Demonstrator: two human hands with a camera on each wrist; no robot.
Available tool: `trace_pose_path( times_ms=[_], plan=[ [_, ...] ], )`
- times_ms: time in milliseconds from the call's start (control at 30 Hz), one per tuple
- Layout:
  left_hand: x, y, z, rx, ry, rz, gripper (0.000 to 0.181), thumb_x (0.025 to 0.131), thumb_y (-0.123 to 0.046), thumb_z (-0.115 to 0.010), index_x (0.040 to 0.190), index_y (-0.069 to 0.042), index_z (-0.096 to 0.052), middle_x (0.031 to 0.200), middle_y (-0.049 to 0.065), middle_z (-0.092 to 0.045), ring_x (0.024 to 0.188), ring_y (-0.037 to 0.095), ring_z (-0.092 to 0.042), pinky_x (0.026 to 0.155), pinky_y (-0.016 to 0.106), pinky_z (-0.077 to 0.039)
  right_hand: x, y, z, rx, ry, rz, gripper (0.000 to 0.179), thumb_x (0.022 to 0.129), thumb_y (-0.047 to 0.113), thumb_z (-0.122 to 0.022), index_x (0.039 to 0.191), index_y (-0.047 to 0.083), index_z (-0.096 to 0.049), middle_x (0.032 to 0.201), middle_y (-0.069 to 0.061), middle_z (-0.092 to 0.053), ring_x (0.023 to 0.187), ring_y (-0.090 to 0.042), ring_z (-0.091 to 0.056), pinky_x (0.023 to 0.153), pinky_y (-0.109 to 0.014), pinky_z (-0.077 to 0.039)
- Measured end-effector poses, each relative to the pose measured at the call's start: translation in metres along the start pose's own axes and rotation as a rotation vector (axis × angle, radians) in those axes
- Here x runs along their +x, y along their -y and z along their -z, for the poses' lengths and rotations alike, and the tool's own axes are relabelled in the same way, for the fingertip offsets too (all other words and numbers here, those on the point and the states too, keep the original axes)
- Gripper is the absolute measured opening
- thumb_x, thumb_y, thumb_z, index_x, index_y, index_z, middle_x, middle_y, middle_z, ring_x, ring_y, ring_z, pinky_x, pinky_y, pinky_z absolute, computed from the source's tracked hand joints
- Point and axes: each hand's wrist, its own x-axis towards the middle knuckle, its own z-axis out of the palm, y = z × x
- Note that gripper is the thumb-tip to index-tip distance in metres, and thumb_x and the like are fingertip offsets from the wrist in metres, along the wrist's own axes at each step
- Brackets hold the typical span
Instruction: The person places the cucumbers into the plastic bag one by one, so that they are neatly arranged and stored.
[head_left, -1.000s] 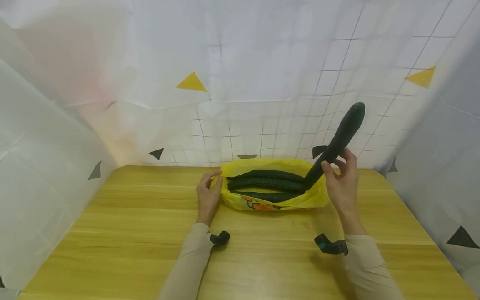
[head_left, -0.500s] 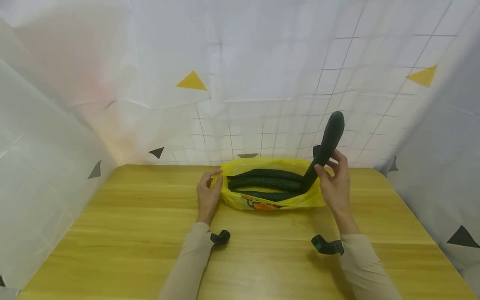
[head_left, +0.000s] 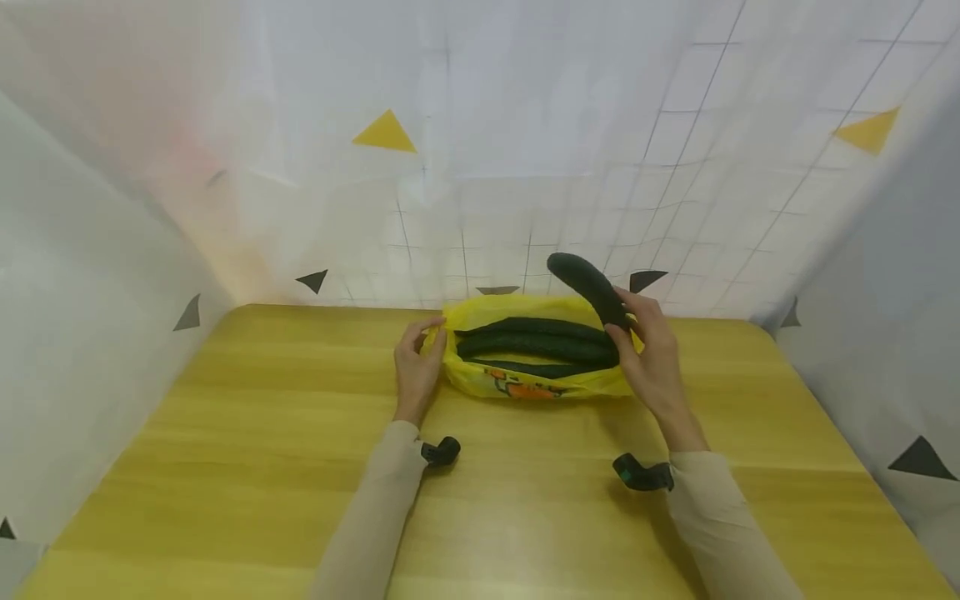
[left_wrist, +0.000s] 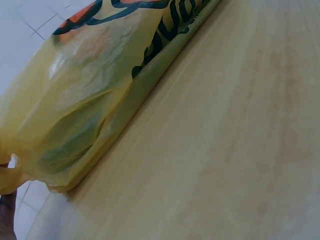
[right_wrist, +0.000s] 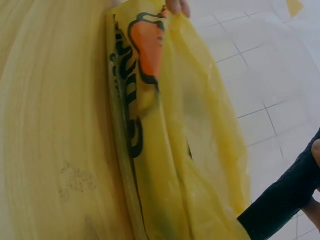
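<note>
A yellow plastic bag (head_left: 468,383) with an orange and black print lies mouth up near the table's far edge. Several dark green cucumbers (head_left: 536,344) lie lengthwise in it. My left hand (head_left: 417,362) pinches the bag's left end; the bag film (left_wrist: 75,95) fills much of the left wrist view. At the right end, my right hand (head_left: 652,354) holds another cucumber (head_left: 588,282) between thumb and fingers. Its free end tilts up and left over the bag; its other end is hidden by the hand. In the right wrist view this cucumber (right_wrist: 282,197) overlaps the bag's rim.
The bag stands on a wooden table (head_left: 525,517). Behind it hangs a white sheet (head_left: 495,100) with grid lines and coloured triangles, and similar sheets close off both sides. A black camera (head_left: 441,452) is strapped to each wrist.
My right hand has moved left, and its cucumber has swung from leaning right to leaning left over the bag. The left hand keeps its place on the bag. The head view has tilted slightly down.
</note>
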Motion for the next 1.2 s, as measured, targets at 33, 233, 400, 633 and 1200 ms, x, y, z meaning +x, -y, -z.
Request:
trace_pose_path(
  times_ms=[33, 233, 400, 633, 1200],
  plan=[
    [0.001, -0.001, 0.0, -0.005, 0.001, 0.005, 0.024, 0.091, -0.006, -0.061, 0.113, 0.003, -0.064, 0.119, 0.022, -0.061, 0.118, 0.033, -0.053, 0.104, 0.048, -0.04, 0.0, -0.002, -0.001, -0.007, 0.004, 0.016, 0.056, 0.08, -0.01, -0.065, 0.132, 0.008, -0.054, 0.12, -0.016, -0.057, 0.105, -0.025, -0.056, 0.094, -0.011, -0.044],
    [0.001, -0.003, -0.001, -0.002, 0.006, 0.018, 0.023, 0.091, -0.006, -0.061, 0.112, 0.001, -0.065, 0.119, 0.019, -0.062, 0.119, 0.029, -0.054, 0.104, 0.047, -0.04, -0.002, -0.007, -0.001, -0.026, 0.022, 0.09, 0.054, 0.081, -0.01, -0.065, 0.132, 0.008, -0.055, 0.117, -0.016, -0.059, 0.103, -0.029, -0.057, 0.093, -0.014, -0.04],
    [-0.002, -0.002, -0.001, -0.003, 0.006, 0.003, 0.023, 0.09, -0.005, -0.061, 0.112, 0.001, -0.065, 0.119, 0.019, -0.062, 0.119, 0.031, -0.054, 0.104, 0.048, -0.04, -0.006, -0.009, -0.001, -0.04, 0.045, 0.088, 0.054, 0.08, -0.011, -0.065, 0.131, 0.007, -0.055, 0.121, -0.015, -0.06, 0.108, -0.029, -0.056, 0.098, -0.015, -0.039],
    [-0.005, 0.001, -0.001, -0.016, 0.01, -0.012, 0.023, 0.091, -0.005, -0.061, 0.112, 0.002, -0.065, 0.117, 0.019, -0.063, 0.118, 0.033, -0.054, 0.104, 0.048, -0.04, -0.009, -0.01, -0.003, -0.065, 0.086, 0.072, 0.054, 0.081, -0.01, -0.065, 0.131, 0.007, -0.055, 0.123, -0.013, -0.059, 0.112, -0.028, -0.056, 0.101, -0.019, -0.04],
    [-0.011, 0.001, 0.0, -0.033, 0.01, 0.025, 0.024, 0.091, -0.005, -0.06, 0.113, 0.005, -0.063, 0.119, 0.025, -0.06, 0.119, 0.038, -0.051, 0.106, 0.052, -0.037, -0.018, -0.015, -0.009, -0.1, 0.141, 0.048, 0.051, 0.081, -0.008, -0.067, 0.128, 0.007, -0.056, 0.12, -0.014, -0.061, 0.111, -0.03, -0.055, 0.093, -0.042, -0.044]
  ],
)
